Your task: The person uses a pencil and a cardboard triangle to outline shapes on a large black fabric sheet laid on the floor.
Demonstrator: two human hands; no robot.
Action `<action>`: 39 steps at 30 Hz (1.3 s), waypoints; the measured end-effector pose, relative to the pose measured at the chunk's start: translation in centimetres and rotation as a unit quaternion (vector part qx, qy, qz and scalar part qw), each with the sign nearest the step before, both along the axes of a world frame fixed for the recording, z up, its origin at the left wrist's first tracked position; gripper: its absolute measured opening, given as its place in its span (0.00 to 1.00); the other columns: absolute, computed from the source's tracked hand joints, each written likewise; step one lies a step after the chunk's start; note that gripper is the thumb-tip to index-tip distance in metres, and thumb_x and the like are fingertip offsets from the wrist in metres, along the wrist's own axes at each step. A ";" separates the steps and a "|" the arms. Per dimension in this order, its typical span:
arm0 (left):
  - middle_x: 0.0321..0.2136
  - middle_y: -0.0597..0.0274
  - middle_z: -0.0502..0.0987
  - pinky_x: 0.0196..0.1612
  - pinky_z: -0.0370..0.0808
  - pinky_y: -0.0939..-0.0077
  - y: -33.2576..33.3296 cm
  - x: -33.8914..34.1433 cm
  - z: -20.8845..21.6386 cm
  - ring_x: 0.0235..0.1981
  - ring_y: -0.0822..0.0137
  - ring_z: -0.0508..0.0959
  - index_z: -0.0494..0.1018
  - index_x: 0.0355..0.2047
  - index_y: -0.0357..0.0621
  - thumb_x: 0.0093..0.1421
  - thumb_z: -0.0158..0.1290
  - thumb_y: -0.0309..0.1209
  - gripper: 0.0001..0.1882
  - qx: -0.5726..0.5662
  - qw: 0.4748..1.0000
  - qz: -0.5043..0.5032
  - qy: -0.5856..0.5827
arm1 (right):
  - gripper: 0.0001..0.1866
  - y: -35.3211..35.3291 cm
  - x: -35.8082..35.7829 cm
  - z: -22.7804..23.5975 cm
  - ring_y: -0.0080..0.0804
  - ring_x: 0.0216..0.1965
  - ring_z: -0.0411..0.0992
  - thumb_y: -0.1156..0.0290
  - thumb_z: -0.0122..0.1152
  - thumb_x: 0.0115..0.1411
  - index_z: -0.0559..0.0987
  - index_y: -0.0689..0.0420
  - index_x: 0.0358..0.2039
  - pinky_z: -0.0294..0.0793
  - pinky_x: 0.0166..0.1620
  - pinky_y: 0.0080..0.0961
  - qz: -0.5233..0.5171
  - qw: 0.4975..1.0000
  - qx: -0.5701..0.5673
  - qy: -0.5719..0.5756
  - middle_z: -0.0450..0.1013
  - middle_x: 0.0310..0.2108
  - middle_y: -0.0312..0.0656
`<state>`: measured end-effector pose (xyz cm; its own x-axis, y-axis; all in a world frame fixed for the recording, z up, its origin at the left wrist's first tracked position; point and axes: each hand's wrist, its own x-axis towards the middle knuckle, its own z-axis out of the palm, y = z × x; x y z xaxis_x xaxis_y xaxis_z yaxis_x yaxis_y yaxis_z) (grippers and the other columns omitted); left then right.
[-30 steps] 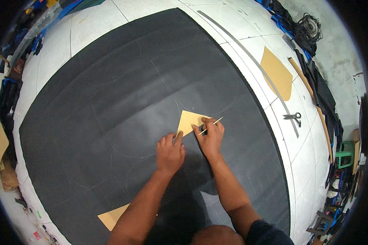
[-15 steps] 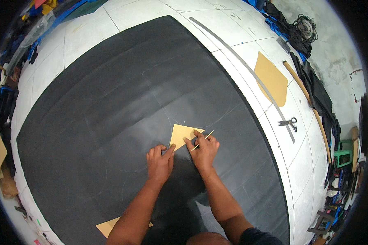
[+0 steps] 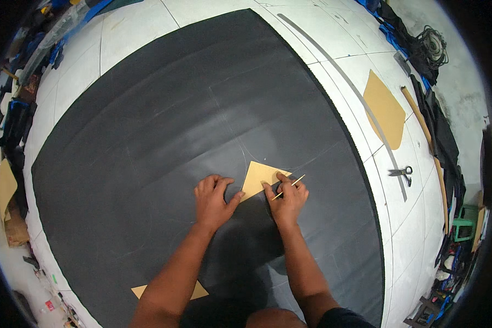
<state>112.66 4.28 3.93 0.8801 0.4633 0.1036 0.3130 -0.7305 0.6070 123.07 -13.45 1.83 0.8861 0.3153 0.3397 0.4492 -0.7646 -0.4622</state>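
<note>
A large black sheet of fabric (image 3: 164, 126) covers most of a white table (image 3: 421, 218). A small tan triangular paper pattern (image 3: 258, 176) lies on it near the middle. My left hand (image 3: 213, 199) rests flat on the fabric, its thumb against the pattern's lower left edge. My right hand (image 3: 288, 201) presses on the pattern's lower right edge and holds a thin pale pencil-like stick (image 3: 290, 187) with its tip by the pattern. Faint chalk lines cross the fabric.
A larger tan pattern piece (image 3: 385, 108), a long grey curved ruler (image 3: 344, 87) and scissors (image 3: 400, 173) lie on the white table to the right. Another tan piece (image 3: 194, 292) sits under my left forearm. Dark cloth and clutter line the table's edges.
Both hands and the triangular pattern stay together on the fabric; my right hand has shifted slightly along the pattern's edge with the stick. The view has tilted a little.
</note>
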 end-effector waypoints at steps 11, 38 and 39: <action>0.48 0.57 0.70 0.60 0.58 0.53 -0.5 -0.4 -1.0 0.56 0.53 0.66 0.81 0.47 0.53 0.54 0.70 0.42 0.21 0.002 1.000 0.001 0.019 | 0.25 -0.2 -0.5 -0.7 0.37 0.41 0.70 0.56 0.80 0.51 0.84 0.54 0.46 0.64 0.47 0.39 0.017 1.000 0.004 -0.020 0.73 0.24 0.31; 0.47 0.56 0.71 0.58 0.61 0.55 0.3 1.4 1.5 0.54 0.53 0.68 0.78 0.47 0.51 0.54 0.68 0.38 0.21 -0.018 0.994 -0.012 0.107 | 0.24 0.1 -0.4 -0.1 0.35 0.40 0.71 0.57 0.80 0.50 0.85 0.53 0.46 0.64 0.47 0.37 0.003 1.000 0.003 -0.016 0.74 0.21 0.29; 0.48 0.53 0.72 0.58 0.63 0.53 -0.2 1.3 1.6 0.54 0.51 0.70 0.77 0.48 0.49 0.54 0.66 0.35 0.20 -0.003 0.995 -0.026 0.098 | 0.24 0.1 -0.4 -0.2 0.35 0.40 0.71 0.57 0.80 0.50 0.85 0.53 0.46 0.64 0.47 0.37 0.003 1.000 0.004 -0.021 0.74 0.21 0.29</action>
